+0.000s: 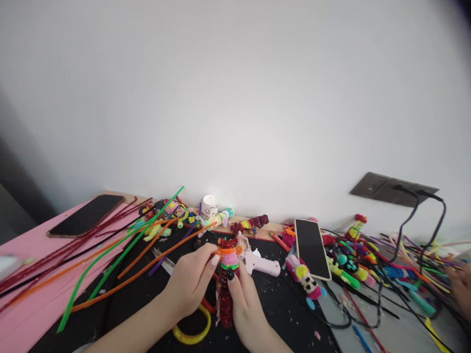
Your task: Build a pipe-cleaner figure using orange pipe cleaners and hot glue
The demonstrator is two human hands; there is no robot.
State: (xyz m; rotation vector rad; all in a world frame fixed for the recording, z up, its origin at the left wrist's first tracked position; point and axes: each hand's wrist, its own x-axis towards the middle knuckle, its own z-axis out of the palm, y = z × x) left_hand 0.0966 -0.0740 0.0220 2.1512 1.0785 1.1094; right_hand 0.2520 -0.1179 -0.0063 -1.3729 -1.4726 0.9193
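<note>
Both my hands meet over the table's black mat, holding a pipe-cleaner figure point(228, 258) of dark red tinsel with orange, pink and green bands. The fingertips of my left hand point(191, 277) pinch its upper left side at the orange band. My right hand point(246, 306) wraps its lower part, the black-nailed thumb lying across the front. Beneath my left wrist lie scissors with a yellow handle point(193, 338), blades pointing up and left, partly covered by the hand. Just beyond my right fingers rests a pale pink glue gun point(263, 264).
Loose pipe cleaners point(121, 260) spread over pink sheets point(25, 314) at left, beside a dark phone point(86, 215). A white cup point(210, 206) stands by the wall. Rightward are another phone point(312, 250), finished pipe-cleaner figures point(307, 282), cables point(401, 235) and another person's hand point(459, 284).
</note>
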